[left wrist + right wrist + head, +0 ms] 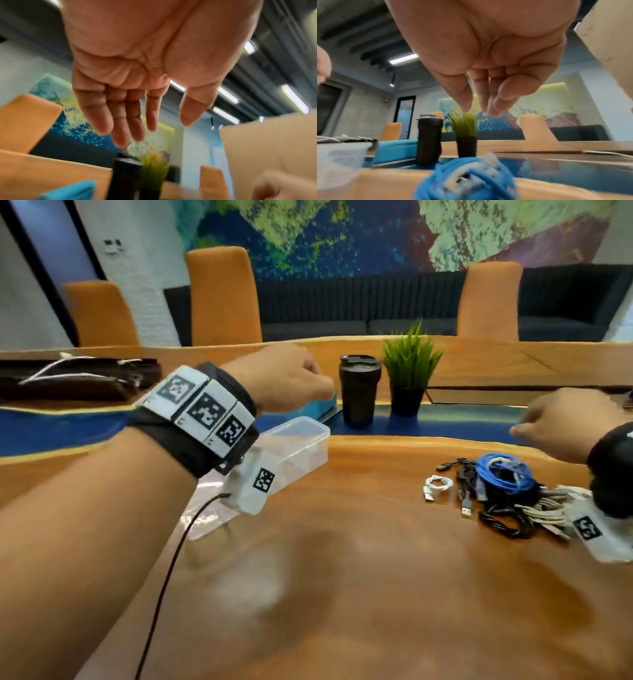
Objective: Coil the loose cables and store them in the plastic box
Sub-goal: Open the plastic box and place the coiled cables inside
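A clear plastic box [301, 440] stands open on the wooden table [342, 594], left of centre, and appears at the left edge in the right wrist view [337, 155]. My left hand [291, 378] hovers above and behind it, fingers relaxed and empty [150, 121]. To the right lies a pile of loose cables: a blue bundle [507, 472] [471, 178], a short white cable [436, 486], black cables [503, 518] and pale grey ones [548, 511]. My right hand [561, 422] floats just above and behind the pile, its fingers loosely extended and holding nothing [476, 108].
A black tumbler [359, 390] and a small potted plant [409, 371] stand behind the box. A teal box [315, 407] sits under my left hand. A flat clear sheet [205, 515] lies by the box's near end. A dark bag [75, 378] is far left.
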Available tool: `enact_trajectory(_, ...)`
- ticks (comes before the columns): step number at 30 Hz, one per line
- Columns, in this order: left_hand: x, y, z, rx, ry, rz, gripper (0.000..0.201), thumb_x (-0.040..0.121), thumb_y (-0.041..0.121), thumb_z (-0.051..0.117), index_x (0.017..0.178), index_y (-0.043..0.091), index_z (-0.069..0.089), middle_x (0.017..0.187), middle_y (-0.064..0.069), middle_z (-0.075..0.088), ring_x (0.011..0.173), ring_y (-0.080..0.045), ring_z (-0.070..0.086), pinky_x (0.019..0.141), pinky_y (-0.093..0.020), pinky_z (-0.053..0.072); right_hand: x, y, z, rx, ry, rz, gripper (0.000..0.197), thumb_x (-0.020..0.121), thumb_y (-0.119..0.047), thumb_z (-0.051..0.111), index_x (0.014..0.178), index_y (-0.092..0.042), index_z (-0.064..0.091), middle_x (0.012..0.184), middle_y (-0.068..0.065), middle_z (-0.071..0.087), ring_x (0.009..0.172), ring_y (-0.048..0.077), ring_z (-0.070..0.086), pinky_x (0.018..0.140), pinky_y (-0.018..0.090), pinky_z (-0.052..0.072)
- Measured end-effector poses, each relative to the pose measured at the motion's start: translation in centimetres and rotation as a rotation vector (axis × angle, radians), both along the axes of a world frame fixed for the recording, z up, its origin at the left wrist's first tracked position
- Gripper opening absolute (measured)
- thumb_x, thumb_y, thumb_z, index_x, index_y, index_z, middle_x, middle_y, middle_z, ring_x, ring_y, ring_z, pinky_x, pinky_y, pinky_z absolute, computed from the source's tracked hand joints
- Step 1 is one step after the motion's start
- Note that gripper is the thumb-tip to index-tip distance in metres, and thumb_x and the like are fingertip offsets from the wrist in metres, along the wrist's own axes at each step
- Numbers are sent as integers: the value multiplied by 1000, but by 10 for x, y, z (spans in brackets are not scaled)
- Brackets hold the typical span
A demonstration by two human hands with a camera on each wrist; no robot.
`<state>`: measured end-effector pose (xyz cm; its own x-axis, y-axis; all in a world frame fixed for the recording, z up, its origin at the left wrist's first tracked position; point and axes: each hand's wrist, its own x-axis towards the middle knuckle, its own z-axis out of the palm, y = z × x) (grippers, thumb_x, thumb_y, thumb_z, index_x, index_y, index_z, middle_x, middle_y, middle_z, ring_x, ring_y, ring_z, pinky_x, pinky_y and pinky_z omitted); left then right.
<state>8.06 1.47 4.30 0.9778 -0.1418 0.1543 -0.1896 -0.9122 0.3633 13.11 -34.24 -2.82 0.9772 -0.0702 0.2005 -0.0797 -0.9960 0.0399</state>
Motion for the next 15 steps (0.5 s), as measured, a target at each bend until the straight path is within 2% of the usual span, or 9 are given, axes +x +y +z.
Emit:
enact_trajectory(3, -1, 36, -5, 416, 146, 68, 48, 74, 58, 55, 84, 14, 72, 83, -5, 71, 79, -27, 65, 76, -42, 58, -14, 40, 15, 51, -42, 204, 19, 86, -50, 63, 75, -33, 64, 78, -6, 63, 75, 18, 58, 65, 32, 49)
enact_trajectory(6, -2, 66, -33, 683, 346, 150, 46, 83, 57, 59, 67, 14, 61, 70, -2, 60, 66, -24, 55, 64, -33, 46, -37, 86, 32, 91, 34, 408, 15, 87, -47, 65, 85, -32, 69, 85, -8, 66, 81, 16, 59, 71, 32, 49)
enact_trajectory(7, -4, 72, -43, 747, 384, 177, 45, 83, 57, 60, 68, 15, 58, 71, -2, 58, 67, -24, 54, 63, -31, 44, -44, 100, 36, 90, 64, 465, 15, 87, -46, 65, 89, -32, 69, 89, -9, 66, 84, 15, 59, 75, 33, 51)
enact_trajectory(8, -6, 75, -51, 781, 403, 198, 41, 83, 56, 62, 76, 15, 59, 78, -2, 60, 72, -24, 57, 63, -31, 45, -50, 112, 39, 76, 97, 514, 15, 87, -46, 65, 93, -33, 69, 92, -10, 66, 87, 14, 60, 78, 34, 52)
enact_trajectory(10, -10, 78, -61, 780, 412, 213, 44, 82, 52, 68, 104, 15, 59, 93, -1, 62, 85, -24, 60, 66, -31, 47, -57, 131, 42, 40, 149, 595, 18, 88, -45, 65, 102, -33, 68, 96, -11, 65, 90, 12, 60, 82, 35, 53)
enact_trajectory(12, -12, 75, -63, 743, 392, 174, 56, 83, 47, 72, 124, 14, 52, 91, 3, 56, 85, -23, 56, 68, -32, 47, -60, 145, 41, 3, 180, 633, 24, 88, -44, 65, 108, -32, 66, 95, -13, 63, 89, 9, 58, 79, 30, 51)
enact_trajectory(15, -11, 65, -63, 662, 340, 76, 71, 81, 43, 77, 139, 20, 41, 87, 6, 49, 88, -21, 49, 73, -30, 41, -57, 156, 32, -25, 214, 634, 37, 84, -44, 69, 118, -32, 62, 89, -16, 58, 82, 6, 55, 71, 25, 44)
